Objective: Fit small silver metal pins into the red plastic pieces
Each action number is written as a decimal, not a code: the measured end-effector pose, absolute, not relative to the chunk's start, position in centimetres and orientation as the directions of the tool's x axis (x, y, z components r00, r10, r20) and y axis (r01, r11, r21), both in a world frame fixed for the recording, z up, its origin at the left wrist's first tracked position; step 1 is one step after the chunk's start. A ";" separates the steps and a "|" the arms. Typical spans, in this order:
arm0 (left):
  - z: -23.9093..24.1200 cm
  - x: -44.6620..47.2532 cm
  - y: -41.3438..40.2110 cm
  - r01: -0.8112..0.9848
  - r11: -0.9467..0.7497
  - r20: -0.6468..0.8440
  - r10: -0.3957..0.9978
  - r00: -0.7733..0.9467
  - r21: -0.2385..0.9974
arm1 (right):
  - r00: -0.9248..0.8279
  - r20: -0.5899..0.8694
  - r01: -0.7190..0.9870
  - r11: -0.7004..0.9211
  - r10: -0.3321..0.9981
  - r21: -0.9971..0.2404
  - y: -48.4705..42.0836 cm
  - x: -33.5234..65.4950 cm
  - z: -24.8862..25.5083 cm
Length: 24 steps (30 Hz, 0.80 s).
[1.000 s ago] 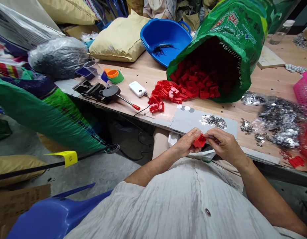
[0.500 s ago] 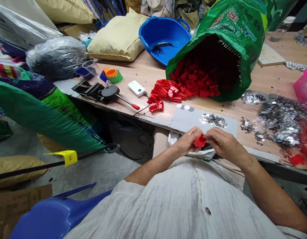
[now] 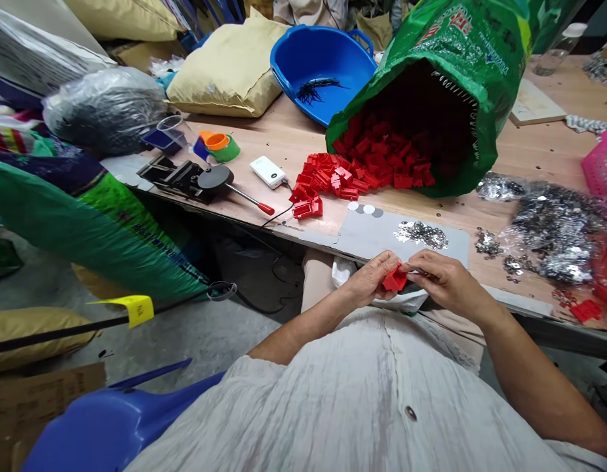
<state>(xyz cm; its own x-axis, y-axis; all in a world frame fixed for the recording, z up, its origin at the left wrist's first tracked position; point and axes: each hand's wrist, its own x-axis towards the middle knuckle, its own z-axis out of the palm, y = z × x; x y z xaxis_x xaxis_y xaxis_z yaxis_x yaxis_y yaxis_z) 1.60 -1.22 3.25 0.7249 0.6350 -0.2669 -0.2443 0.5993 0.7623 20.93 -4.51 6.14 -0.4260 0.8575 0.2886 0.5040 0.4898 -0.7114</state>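
My left hand (image 3: 370,278) and my right hand (image 3: 444,282) meet just below the table's front edge, over my lap. Both pinch a small red plastic part (image 3: 394,280) between their fingertips. A pile of like red parts (image 3: 343,180) spills onto the table from a big green sack (image 3: 446,59) lying on its side. A little heap of small silver metal pieces (image 3: 421,235) lies on a grey mat (image 3: 372,239) right beyond my hands.
A blue basin (image 3: 320,69) stands at the back, a white phone (image 3: 268,172) and a black hand press with a red-tipped lever (image 3: 200,180) to the left. More bagged silver pieces (image 3: 554,229) lie at right beside a pink basket (image 3: 601,170). Green sacks (image 3: 87,223) crowd the floor left.
My hands have stayed together on the red part, fingers shifting slightly. The view has tilted a little.
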 end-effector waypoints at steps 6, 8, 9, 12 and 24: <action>3.3 1.5 -1.1 -0.240 0.589 -0.267 0.642 0.719 0.771 | -0.231 0.045 0.516 0.162 0.972 -0.841 -4.6 21.3 6.0; 3.6 1.6 -1.2 -0.220 0.593 -0.288 0.641 0.711 0.774 | -0.232 -0.007 0.498 0.112 0.973 -0.860 -4.6 21.0 5.7; 3.8 1.6 -1.2 -0.211 0.595 -0.300 0.641 0.706 0.776 | -0.233 -0.025 0.487 0.094 0.972 -0.868 -4.5 20.9 5.6; 4.3 1.7 -1.3 -0.203 0.597 -0.310 0.642 0.701 0.776 | -0.234 -0.065 0.461 0.052 0.970 -0.886 -4.4 20.7 5.2; 3.5 1.7 -1.5 -0.122 0.543 -0.295 0.616 0.730 0.831 | -0.325 -0.222 0.148 -0.183 0.919 -0.972 -4.0 20.8 5.1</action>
<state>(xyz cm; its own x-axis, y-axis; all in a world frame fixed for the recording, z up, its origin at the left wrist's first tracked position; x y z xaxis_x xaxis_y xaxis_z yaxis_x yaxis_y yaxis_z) 1.68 -1.45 3.51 0.7301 0.6164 -0.2951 -0.1223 0.5427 0.8310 20.76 -4.03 5.12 -0.3253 0.9191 -0.2223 0.1475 -0.1829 -0.9720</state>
